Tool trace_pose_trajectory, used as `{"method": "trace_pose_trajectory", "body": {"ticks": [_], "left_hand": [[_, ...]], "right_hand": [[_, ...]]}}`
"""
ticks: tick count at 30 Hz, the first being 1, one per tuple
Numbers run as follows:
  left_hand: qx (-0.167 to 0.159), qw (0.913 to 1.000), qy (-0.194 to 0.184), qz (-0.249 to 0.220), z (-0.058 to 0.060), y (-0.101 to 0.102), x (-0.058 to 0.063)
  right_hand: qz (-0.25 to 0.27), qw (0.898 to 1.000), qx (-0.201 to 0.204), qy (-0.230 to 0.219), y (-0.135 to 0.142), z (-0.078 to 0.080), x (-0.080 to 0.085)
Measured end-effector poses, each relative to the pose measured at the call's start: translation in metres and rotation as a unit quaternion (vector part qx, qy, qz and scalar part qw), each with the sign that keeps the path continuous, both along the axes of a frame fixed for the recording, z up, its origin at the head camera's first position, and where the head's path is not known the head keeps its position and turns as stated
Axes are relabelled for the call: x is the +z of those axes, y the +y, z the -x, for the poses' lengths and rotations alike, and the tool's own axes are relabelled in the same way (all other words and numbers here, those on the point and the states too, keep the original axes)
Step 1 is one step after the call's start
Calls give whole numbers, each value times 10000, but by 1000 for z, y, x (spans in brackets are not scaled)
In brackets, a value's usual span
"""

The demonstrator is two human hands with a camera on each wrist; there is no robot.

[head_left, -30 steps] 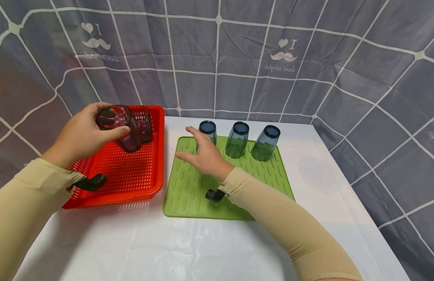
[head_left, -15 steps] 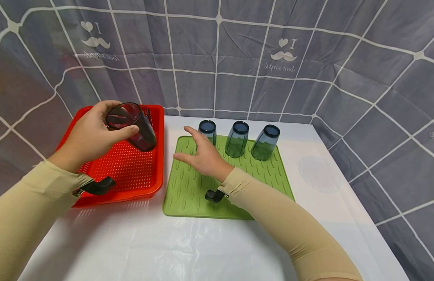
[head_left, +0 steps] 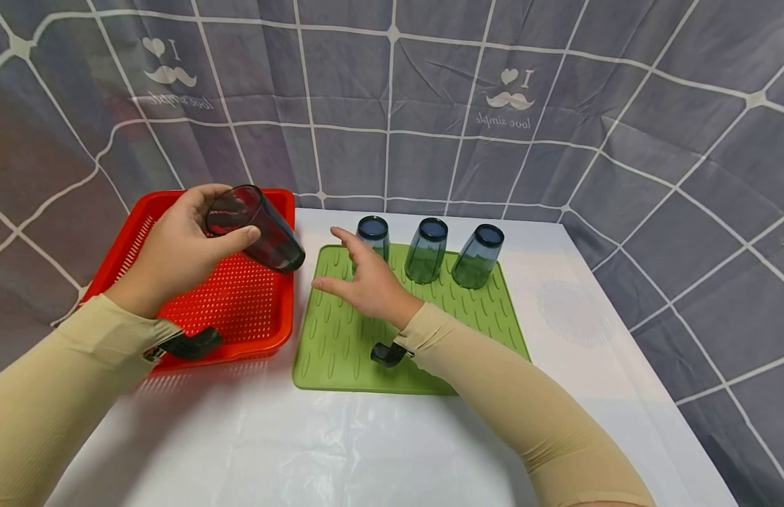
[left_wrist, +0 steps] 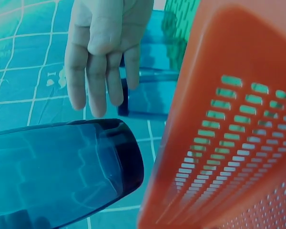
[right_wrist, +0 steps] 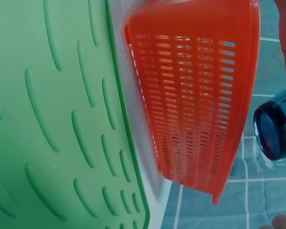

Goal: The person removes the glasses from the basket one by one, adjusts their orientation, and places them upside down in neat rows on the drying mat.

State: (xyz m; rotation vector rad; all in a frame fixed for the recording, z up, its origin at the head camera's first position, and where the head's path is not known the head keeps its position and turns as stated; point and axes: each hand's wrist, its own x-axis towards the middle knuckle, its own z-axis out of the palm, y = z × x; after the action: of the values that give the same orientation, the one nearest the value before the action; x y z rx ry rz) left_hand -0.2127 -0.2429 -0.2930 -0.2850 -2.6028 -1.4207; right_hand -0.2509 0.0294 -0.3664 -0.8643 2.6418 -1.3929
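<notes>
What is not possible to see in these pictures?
Head view: right hand hides lower parts of the leftmost standing blue glass tumbler.
Head view: beige left sleeve hides near left corner of the red perforated plastic basket.
Left wrist view: left edge cuts off mouth of the dark transparent tumbler.

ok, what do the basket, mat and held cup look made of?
Red basket: likely plastic, glossy, moulded slots. 
Green mat: probably silicone or rubber, satin, moulded ridges. 
Held cup: tinted glass or clear plastic, see-through with shiny highlights; can't tell which.

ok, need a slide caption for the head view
Left hand holds a tilted glass above the red basket; right hand hovers over a green mat bearing three inverted glasses.
</notes>
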Motion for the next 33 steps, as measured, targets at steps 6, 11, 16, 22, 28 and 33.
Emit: {"method": "trace_pose_trajectory", "body": {"ticks": [6, 11, 16, 22, 28, 33], "left_hand": [[-223, 9991, -4, -361, 0, 8, -4], [-280, 9982, -24, -530, -2, 15, -9], [-464, 9957, -14, -802, -4, 22, -14], [-657, 9905, -85, -1206, -7, 29, -17], [-752, 9876, -242, -1357, -10, 33, -20], [-787, 9864, -277, -1419, -11, 36, -26]], "right_hand": [[97, 9999, 127, -24, 0, -1, -2], [200, 9995, 222, -31, 1, -2, -3], [319, 9990, 299, -37, 0, -3, -5], [498, 9981, 367, -31, 0, -4, -7], [605, 9973, 419, -27, 1, -5, -9], [618, 9972, 431, -42, 3, -7, -11]]}}
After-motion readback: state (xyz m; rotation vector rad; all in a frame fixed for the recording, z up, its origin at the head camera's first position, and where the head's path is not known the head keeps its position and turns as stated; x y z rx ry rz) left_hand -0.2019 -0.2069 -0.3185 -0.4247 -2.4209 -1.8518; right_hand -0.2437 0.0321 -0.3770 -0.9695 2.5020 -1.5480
